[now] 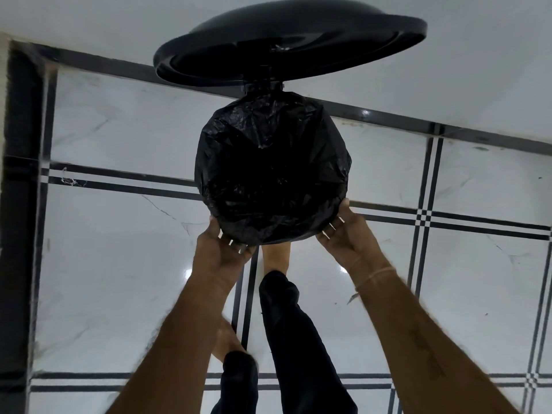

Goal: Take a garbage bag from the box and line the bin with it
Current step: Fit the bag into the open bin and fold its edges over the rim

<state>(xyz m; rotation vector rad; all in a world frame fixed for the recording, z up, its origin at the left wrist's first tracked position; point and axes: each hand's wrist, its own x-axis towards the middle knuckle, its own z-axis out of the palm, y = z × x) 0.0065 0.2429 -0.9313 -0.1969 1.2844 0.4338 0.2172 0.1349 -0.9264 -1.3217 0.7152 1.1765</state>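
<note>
One black garbage bag (271,171) covers the whole mouth of the bin (263,86), its crinkled plastic folded over the rim all the way round so that the bin's own wall is hidden from above; only the hinge piece at the far edge shows. Inside the opening the plastic sinks into darkness and nothing in there can be made out. The bin's round black lid (286,40) stands open beyond it, tilted up from the hinge toward the white wall (89,19).

Both hands grip the near edge of the bag-covered rim. The left hand (222,249) holds it at the near left, thumb up along the side and fingers curled beneath the plastic. The right hand (346,231) holds it at the near right in the same way, thumb on the side of the rim and fingers tucked under; a thin thread band (373,277) circles that wrist.

Between the forearms a bare foot (276,255) reaches under the near edge of the bin, with a dark trouser leg (295,333) above it. The bin stands on a glossy white tiled floor (119,264) crossed by double black lines, close to the wall.
</note>
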